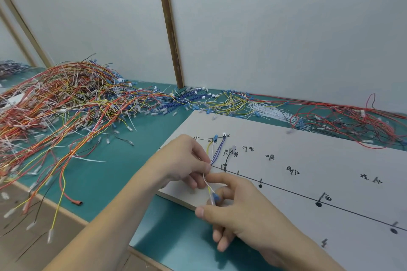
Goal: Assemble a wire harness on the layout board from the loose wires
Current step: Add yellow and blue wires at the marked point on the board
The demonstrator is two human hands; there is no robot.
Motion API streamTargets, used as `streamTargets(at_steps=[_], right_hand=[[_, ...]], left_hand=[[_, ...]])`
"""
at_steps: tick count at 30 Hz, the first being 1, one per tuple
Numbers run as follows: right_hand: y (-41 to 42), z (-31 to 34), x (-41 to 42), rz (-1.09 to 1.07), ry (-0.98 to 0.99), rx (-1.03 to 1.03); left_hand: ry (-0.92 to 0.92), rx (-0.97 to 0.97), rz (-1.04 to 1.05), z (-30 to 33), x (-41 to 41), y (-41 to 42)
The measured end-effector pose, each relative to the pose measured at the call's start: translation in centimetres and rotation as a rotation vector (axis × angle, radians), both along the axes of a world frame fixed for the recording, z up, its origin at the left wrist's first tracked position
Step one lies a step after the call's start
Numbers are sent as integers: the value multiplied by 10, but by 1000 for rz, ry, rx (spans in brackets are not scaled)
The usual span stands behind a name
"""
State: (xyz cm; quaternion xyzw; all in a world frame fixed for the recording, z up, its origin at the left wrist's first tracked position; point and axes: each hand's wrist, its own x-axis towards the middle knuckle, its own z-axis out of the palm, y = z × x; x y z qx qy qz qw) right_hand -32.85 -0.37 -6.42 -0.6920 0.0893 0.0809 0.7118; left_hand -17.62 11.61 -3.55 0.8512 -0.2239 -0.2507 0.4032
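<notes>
Teal bench (105,174) against pale wall panels (286,28), tangled loose wires (66,99), layout board (330,160), both hands (220,191) pinching thin wires (217,149)

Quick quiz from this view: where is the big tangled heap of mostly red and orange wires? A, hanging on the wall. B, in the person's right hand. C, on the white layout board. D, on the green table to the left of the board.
D: the red and orange heap lies on the green table, left of the layout board, while both hands work a few thin wires at the board's near-left corner.
</notes>
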Motion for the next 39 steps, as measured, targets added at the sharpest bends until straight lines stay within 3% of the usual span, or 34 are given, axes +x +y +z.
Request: streamTargets(at_steps=[14,17,22,29,36,39], right_hand=[[4,5,3,-158,-1,209],[2,6,3,-154,-15,221],[2,4,3,-123,-17,139],[1,9,0,-113,-3,14],[-9,17,1,-214,-35,41],[-20,15,4,-343,-80,-146]], left_hand=[[-88,57,5,-4,2,5],[-213,76,15,-6,-2,4],[-542,205,14,-10,-13,4],[-779,297,-193,-11,-11,14],[-847,226,-242,-22,-14,20],[-809,128,-206,-30,-13,20]])
